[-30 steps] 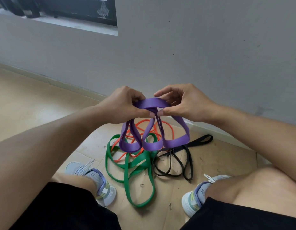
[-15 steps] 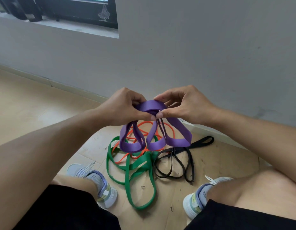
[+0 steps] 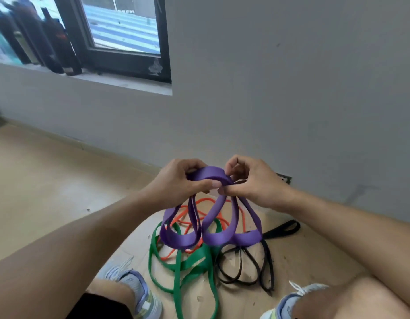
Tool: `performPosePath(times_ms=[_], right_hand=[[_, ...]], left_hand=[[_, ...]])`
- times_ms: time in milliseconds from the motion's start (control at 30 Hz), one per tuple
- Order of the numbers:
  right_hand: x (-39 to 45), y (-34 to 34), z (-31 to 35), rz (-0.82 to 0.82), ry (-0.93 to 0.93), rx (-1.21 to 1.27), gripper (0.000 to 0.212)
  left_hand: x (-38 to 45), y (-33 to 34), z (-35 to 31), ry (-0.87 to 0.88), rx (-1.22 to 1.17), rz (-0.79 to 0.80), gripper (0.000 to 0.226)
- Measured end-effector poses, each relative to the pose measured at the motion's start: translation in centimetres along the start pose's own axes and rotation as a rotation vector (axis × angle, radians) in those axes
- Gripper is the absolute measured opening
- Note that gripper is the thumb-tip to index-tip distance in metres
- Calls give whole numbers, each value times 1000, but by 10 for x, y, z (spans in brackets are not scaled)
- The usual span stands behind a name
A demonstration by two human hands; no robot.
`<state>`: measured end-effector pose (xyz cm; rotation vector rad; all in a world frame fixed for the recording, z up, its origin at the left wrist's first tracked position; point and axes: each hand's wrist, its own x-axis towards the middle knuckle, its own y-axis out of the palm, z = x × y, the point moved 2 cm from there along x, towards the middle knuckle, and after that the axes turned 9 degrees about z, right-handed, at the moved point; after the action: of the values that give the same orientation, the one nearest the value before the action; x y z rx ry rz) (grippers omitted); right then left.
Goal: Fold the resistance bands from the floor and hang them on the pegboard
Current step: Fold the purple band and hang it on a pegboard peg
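Observation:
A wide purple resistance band [image 3: 210, 236] hangs in several folded loops in front of me. My left hand [image 3: 183, 180] grips its gathered top from the left, and my right hand [image 3: 250, 180] pinches the same bunch from the right. On the floor below lie a green band [image 3: 192, 268], a thin orange band [image 3: 187, 217] and a black band [image 3: 257, 268], tangled side by side. No pegboard is in view.
A grey wall [image 3: 291, 88] rises close behind the bands, with a window [image 3: 121, 26] and dark bottles [image 3: 56, 42] on its sill at the upper left. My two shoes [image 3: 135, 288] and knees flank the pile. Bare tan floor [image 3: 38, 192] spreads to the left.
The view has tilted up, bringing the window into sight. Both hands keep their hold on the purple band, and its loops hang bunched a little closer together.

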<state>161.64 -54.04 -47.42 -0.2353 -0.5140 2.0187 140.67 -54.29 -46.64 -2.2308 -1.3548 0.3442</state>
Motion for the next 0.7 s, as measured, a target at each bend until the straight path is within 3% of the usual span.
performPosePath(times_ms=[100, 267, 467, 700], right_hand=[[-3, -10, 10, -95, 8, 16, 31], [-16, -29, 30, -235, -23, -6, 28], [-36, -50, 63, -446, -154, -239, 22], [-59, -71, 92, -519, -122, -64, 31]], left_hand=[[-1, -1, -6, 31, -43, -20, 49], [1, 3, -32, 161, -22, -134, 36], [10, 3, -79, 242, 26, -198, 21], [19, 2, -130, 338, -61, -243, 15]])
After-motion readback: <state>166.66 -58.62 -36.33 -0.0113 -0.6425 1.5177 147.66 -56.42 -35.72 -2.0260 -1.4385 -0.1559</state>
